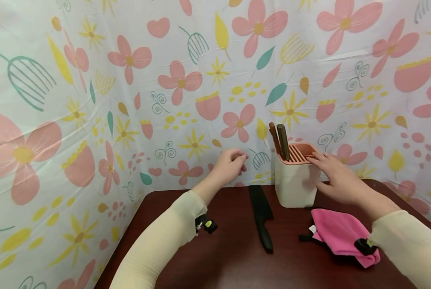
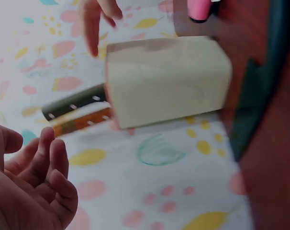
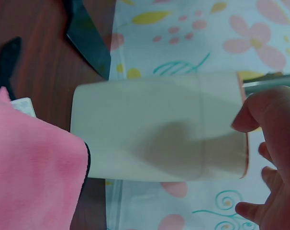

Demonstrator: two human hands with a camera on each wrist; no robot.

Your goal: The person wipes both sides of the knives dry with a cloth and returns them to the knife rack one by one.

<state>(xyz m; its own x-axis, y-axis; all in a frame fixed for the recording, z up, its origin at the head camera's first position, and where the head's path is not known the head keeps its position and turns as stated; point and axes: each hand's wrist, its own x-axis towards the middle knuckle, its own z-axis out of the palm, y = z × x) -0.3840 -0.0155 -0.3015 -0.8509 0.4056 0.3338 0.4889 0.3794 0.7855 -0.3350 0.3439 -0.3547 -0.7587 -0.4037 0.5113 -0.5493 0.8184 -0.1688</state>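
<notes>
Dark-red counter (image 1: 222, 257). Right hand (image 1: 338, 180), fingers outstretched, apparently steadies cream, orange-topped plastic knife block (image 1: 295, 185); left hand (image 1: 229, 166) empty, fingers loosely curled. Next likely: grip matte-black cleaver (image 1: 261, 212).

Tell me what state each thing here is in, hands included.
Holder: upright
Reddish handle: standing in holder, tilted
Dark handle: standing in holder, tilted
Black knife: lying flat on table
Pink cloth: bunched up
Left hand: empty, loosely curled
Right hand: at holder, fingers extended
</notes>
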